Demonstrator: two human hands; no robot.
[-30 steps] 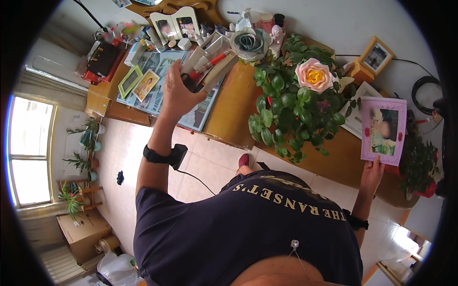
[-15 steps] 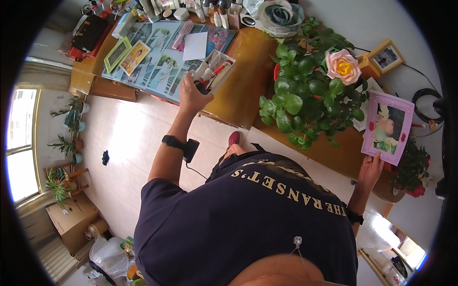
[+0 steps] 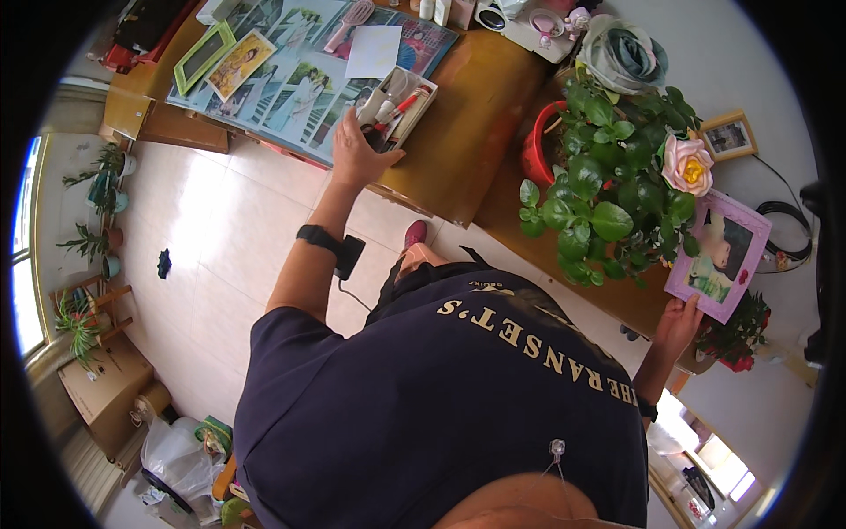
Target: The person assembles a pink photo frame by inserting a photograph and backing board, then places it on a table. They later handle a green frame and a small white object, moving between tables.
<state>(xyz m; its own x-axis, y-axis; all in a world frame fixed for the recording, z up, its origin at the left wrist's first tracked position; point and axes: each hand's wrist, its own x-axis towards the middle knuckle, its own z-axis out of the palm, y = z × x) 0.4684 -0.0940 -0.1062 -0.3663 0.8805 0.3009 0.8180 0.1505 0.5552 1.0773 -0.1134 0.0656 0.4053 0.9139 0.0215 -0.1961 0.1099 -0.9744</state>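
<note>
My left hand (image 3: 354, 157) is curled round the near end of a small white open box (image 3: 419, 115), fingers along its left side and thumb at the near edge. Inside lie a red pen-like item (image 3: 407, 101), white tubes and something with black handles, partly covered by the fingers. At the right, my right hand (image 3: 679, 323) grips the lower edge of a pink photo frame (image 3: 754, 266) between thumb and fingers. The picture in it faces up toward me. A pink artificial rose (image 3: 686, 165) and leaves overlap the frame's upper left side.
A leafy green plant (image 3: 608, 220) in a red pot (image 3: 535, 150) stands between my hands. On the photo-covered desk lie a green frame (image 3: 204, 58), a loose photo (image 3: 241, 66), white paper (image 3: 374, 51) and a pink hairbrush (image 3: 349, 25). A small wooden frame (image 3: 728, 137) stands behind.
The whole view has shifted, with the desk higher and the plant farther right. My left hand stays at the box. The pink frame, still in my right hand, now sits partly behind the rose and leaves.
</note>
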